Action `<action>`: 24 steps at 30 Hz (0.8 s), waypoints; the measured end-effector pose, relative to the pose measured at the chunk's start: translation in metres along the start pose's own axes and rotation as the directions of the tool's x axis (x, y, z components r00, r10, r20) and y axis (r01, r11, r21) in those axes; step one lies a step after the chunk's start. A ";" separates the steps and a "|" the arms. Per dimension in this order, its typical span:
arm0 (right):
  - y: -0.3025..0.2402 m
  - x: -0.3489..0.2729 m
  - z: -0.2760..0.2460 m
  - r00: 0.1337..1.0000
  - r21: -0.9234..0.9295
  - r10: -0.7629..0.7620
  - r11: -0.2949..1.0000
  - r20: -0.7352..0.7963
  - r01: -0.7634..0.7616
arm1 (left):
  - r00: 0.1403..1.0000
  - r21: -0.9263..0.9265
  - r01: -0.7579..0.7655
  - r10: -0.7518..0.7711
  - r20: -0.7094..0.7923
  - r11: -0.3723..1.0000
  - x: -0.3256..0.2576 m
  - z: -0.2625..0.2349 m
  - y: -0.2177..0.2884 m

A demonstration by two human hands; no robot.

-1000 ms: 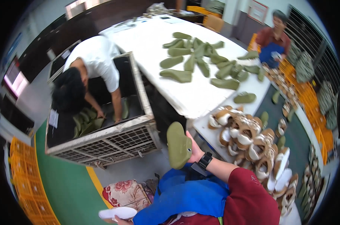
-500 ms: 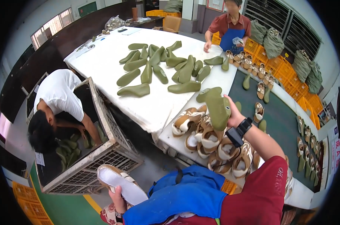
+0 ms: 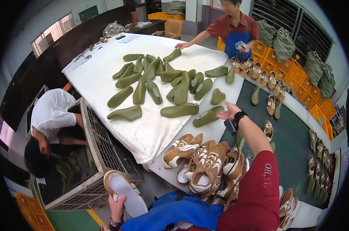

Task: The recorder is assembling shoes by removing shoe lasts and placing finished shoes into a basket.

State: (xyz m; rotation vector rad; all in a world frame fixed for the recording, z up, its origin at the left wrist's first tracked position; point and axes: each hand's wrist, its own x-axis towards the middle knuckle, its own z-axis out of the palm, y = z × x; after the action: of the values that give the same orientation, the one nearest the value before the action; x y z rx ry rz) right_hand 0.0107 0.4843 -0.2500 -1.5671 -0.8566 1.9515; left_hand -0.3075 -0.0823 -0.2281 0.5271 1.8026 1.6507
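Note:
My left hand is closed round a tan and white sneaker, held low at the left with its pale sole turned up. My right hand reaches out over the white tabletop, fingers stretched and apart, nothing in them. By its fingertips lies a green shoe last; whether they touch, I cannot tell. Just beyond it stands a shorter green last piece. Nearer to me, several tan and white sneakers are heaped on the table's edge, partly covered by my right arm.
Many green lasts lie on the white-covered table. A dark green conveyor belt with shoes runs along the right. At the left a person in white bends into a wire-sided cart. Across the table another person touches a last.
My right hand has let go of the green last, which now lies on the table. The far person has reached out to a last. My left hand still holds the sneaker.

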 end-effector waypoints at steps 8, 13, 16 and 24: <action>-0.018 -0.172 0.024 0.910 -0.184 -0.137 0.957 0.391 0.223 | 0.943 0.135 -0.124 0.075 0.324 0.983 0.059 0.076 0.061; -0.011 -0.307 0.048 0.819 -0.402 -0.173 0.804 0.547 0.438 | 0.781 0.100 -0.253 0.142 0.608 0.962 0.090 0.133 0.093; 0.005 -0.380 0.056 0.801 -0.497 -0.162 0.708 0.576 0.501 | 0.563 -0.019 -0.236 0.153 0.812 0.972 0.102 0.168 0.106; 0.107 -0.499 0.086 0.890 -0.630 -0.395 0.637 0.228 0.444 | -0.161 -0.544 -0.505 0.546 0.822 0.670 0.111 0.245 0.106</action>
State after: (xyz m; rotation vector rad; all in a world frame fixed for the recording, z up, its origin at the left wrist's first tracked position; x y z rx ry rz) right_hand 0.0376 0.0418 0.0165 -1.4460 -1.9330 1.4112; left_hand -0.2333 0.1853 -0.1483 2.0449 0.3775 1.0534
